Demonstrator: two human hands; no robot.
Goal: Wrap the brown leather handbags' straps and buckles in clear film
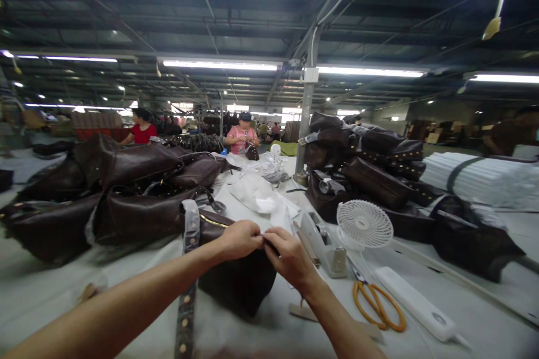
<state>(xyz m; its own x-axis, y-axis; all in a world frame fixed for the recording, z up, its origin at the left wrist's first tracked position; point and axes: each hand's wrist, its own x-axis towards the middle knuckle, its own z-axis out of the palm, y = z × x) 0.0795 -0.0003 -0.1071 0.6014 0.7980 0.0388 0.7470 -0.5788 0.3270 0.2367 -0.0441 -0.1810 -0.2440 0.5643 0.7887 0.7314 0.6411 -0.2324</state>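
Note:
A dark brown leather handbag (240, 283) stands on the white table in front of me, with a gold zipper (213, 220) along its top. My left hand (242, 238) pinches the bag's upper edge near its right end. Close against it, my right hand (290, 252) grips the same edge, fingertips nearly meeting the left ones. The exact bit between the fingers is hidden. A studded strap (185, 314), partly wrapped in clear plastic (191, 224), hangs down the bag's left side.
Brown bags are heaped at left (138, 213) and right (374, 179). Right of my hands are a tape dispenser (324, 247), a white fan (364, 224), orange-handled scissors (379, 305) and a power strip (415, 303). A metal post (304, 123) rises behind; people work farther off.

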